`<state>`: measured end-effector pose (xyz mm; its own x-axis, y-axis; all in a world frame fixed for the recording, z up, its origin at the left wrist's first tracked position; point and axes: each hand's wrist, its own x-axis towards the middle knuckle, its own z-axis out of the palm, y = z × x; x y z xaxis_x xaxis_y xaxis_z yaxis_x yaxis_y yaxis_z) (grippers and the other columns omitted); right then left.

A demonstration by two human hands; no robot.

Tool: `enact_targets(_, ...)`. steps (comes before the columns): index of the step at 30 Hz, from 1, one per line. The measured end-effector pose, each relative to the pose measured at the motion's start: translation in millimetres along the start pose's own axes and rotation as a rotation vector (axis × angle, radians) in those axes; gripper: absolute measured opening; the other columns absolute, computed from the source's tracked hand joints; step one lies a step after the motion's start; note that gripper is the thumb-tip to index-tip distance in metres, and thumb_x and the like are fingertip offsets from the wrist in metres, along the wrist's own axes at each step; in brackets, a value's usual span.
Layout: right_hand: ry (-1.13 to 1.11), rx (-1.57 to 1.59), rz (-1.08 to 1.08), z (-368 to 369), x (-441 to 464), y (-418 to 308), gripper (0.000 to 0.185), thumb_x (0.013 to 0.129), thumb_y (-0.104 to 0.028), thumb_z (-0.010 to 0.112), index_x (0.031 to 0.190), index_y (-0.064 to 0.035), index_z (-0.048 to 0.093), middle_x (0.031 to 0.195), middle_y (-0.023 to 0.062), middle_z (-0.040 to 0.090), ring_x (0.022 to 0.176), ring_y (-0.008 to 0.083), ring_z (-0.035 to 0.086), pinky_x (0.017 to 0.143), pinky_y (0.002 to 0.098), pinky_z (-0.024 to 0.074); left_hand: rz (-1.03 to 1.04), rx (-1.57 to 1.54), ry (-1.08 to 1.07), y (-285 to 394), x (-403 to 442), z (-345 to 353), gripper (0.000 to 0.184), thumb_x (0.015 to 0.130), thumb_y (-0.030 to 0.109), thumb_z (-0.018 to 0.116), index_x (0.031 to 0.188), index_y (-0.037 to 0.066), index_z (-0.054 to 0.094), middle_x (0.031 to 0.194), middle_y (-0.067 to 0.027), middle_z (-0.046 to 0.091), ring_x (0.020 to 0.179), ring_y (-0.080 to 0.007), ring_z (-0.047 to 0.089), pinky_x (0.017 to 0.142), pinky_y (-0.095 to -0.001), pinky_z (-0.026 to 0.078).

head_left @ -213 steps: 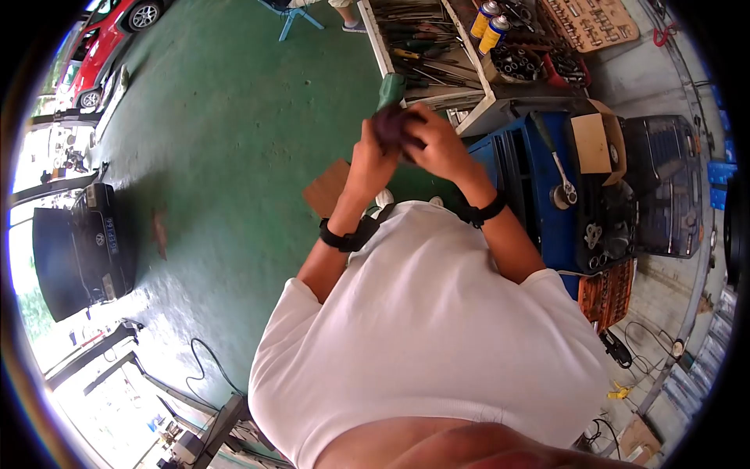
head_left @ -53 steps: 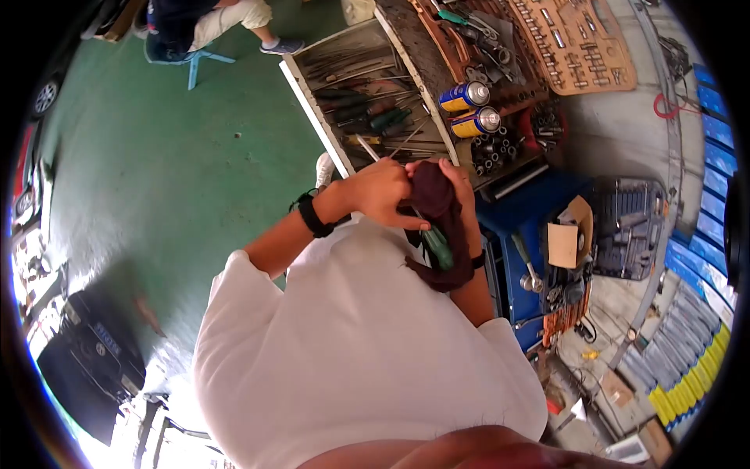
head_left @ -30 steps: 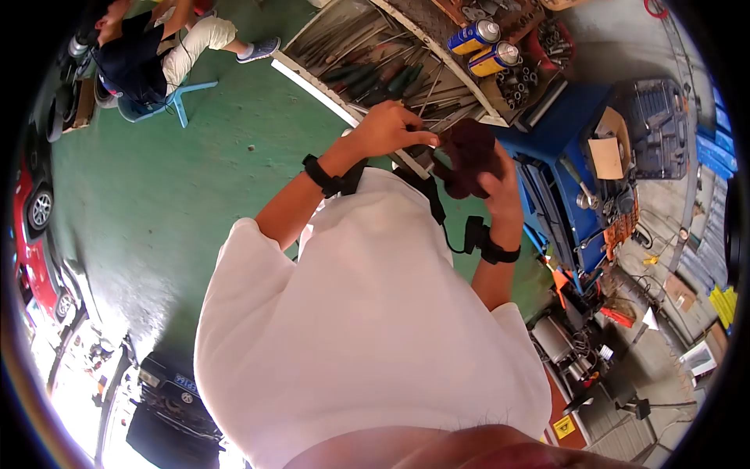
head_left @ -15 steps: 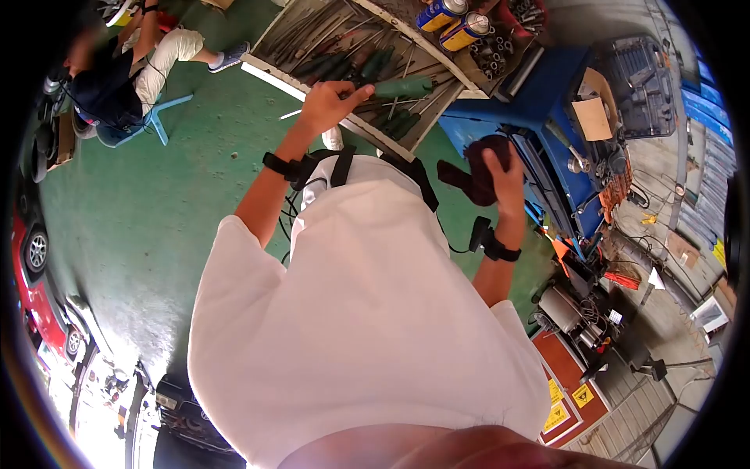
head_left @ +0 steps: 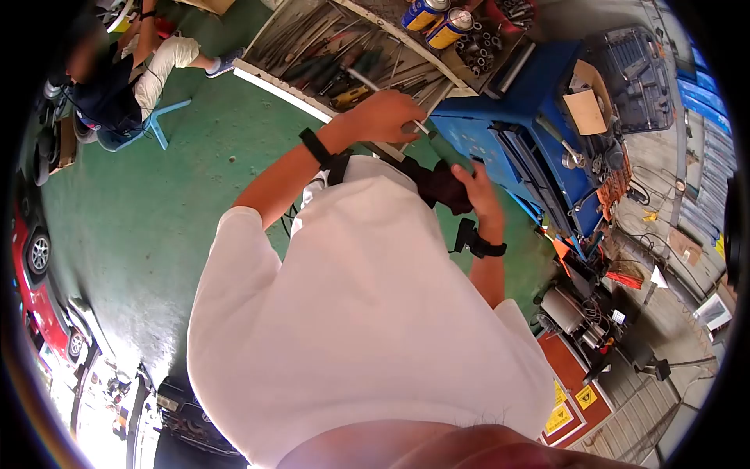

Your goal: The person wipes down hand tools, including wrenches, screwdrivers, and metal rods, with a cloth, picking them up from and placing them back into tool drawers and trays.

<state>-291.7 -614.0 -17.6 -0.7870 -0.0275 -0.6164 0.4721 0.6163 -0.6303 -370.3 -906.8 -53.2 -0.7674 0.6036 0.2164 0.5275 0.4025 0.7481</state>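
Note:
My left hand (head_left: 384, 117) is closed around the metal shaft of a screwdriver (head_left: 447, 148), whose green handle points toward my right side. The shaft's tip reaches back over an open drawer (head_left: 275, 84). My right hand (head_left: 478, 191) grips a dark cloth (head_left: 444, 190) and is at the end of the green handle; whether its fingers also hold the handle is hard to make out. Inside the drawer lie several screwdrivers and long thin tools, among them one with a yellow handle (head_left: 350, 97).
Two blue-and-yellow spray cans (head_left: 437, 22) and several sockets (head_left: 478, 51) stand above the drawer. To the right is a blue tool cabinet (head_left: 539, 117) with a cardboard box (head_left: 586, 112) on it. A person (head_left: 117, 86) sits on a blue stool at upper left.
The screwdriver has come out from over the drawer and swung round, its handle now by my right hand. My left hand moved right onto the shaft; my right hand with the cloth came inward.

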Motion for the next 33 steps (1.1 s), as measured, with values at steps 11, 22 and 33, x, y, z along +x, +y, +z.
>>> enact_targets(11,-0.309,0.369,0.312,-8,-20,26,0.058,0.093,-0.048,0.065,0.115,0.0045,0.059,0.099,0.0055,0.064,0.091,0.0135,0.058,0.08,0.0275,0.0464,0.366,0.29,0.102,-59,40,50,0.046,0.076,0.013,0.071,0.118,0.007,0.053,0.117,-0.016,0.052,0.116,-0.0365,0.05,0.097,-0.0446,0.043)
enact_targets(22,-0.194,0.43,0.289,34,47,84,0.085,0.092,-0.058,0.06,0.132,0.0152,0.044,0.127,0.0196,0.056,0.116,0.0247,0.053,0.103,0.0326,0.0406,-1.031,0.081,-0.227,-179,10,152,0.074,0.084,0.041,0.069,0.136,-0.004,0.04,0.14,-0.026,0.045,0.129,-0.0436,0.046,0.103,-0.058,0.04)
enact_targets(33,-0.066,0.428,0.259,50,95,95,0.074,0.092,-0.058,0.058,0.12,0.0103,0.06,0.109,0.0122,0.064,0.102,0.0205,0.058,0.091,0.0301,0.0441,-1.121,0.106,-0.156,-150,15,162,0.074,0.087,0.049,0.064,0.137,0.0,0.04,0.134,-0.0249,0.052,0.121,-0.0421,0.055,0.098,-0.0542,0.046)
